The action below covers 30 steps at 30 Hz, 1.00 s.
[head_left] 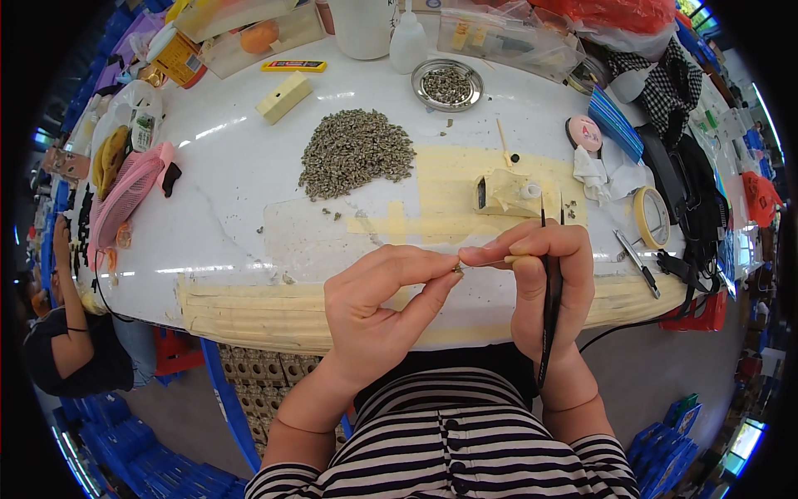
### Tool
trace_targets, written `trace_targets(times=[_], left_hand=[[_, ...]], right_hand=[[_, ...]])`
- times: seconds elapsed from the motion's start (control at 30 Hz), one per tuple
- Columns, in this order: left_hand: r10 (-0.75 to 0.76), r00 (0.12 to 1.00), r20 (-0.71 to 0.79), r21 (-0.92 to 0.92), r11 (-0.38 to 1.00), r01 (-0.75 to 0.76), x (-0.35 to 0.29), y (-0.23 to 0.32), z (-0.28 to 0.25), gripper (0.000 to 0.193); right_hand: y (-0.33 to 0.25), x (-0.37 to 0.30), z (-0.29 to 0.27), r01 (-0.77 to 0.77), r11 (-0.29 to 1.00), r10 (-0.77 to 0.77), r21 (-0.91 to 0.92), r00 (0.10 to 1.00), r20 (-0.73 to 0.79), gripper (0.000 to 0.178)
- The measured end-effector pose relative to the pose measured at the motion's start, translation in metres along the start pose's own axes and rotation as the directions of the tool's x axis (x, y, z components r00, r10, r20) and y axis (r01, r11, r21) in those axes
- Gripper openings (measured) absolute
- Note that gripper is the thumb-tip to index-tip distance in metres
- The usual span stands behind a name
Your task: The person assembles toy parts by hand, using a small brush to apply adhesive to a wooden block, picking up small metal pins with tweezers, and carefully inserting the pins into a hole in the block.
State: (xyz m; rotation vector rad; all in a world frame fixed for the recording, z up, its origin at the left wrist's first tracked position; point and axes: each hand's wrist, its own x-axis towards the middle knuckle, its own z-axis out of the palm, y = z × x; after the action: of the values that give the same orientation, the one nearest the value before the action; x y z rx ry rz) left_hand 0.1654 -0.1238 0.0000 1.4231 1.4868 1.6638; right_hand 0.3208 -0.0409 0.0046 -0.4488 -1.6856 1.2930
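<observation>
My left hand (386, 303) pinches a tiny metal part (458, 269) between thumb and forefinger, above the table's near edge. My right hand (549, 279) is closed on a thin stick (499, 264) whose fine tip reaches the part. Black tweezers (548, 324) are tucked in the same hand, their points facing away from me. Beyond my hands lies a heap of similar small metal parts (356, 154). More of them fill the middle of a round metal dish (477, 86). Near my right hand stands a tape-covered block (499, 193) with a small white piece on top.
A cream block (283, 97) and yellow case (293, 66) lie at the back left, near a white squeeze bottle (408, 41). On the right are a tape roll (651, 218), a knife-like tool (637, 264) and a black bag (677, 187). Another person (83, 341) sits at the left.
</observation>
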Motion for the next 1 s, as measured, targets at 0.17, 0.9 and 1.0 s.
trace_targets(times=[0.17,0.9,1.0], left_hand=[[0.0,1.0,0.0,0.005,1.0,0.0,0.0,0.0,0.0,0.019],[0.099,0.993,-0.062,0.067,0.993,-0.095,0.001,-0.005,0.001,0.02],[0.098,0.993,-0.064,0.067,0.993,-0.094,0.0,-0.004,0.0,0.021]], right_hand=[[0.0,0.0,0.001,0.001,1.0,-0.001,0.01,1.0,-0.002,0.01],[0.006,0.034,-0.043,0.13,0.401,-0.332,-0.907,0.943,-0.012,0.017],[0.001,0.031,-0.038,0.135,0.422,-0.366,-0.896,0.93,-0.033,0.017]])
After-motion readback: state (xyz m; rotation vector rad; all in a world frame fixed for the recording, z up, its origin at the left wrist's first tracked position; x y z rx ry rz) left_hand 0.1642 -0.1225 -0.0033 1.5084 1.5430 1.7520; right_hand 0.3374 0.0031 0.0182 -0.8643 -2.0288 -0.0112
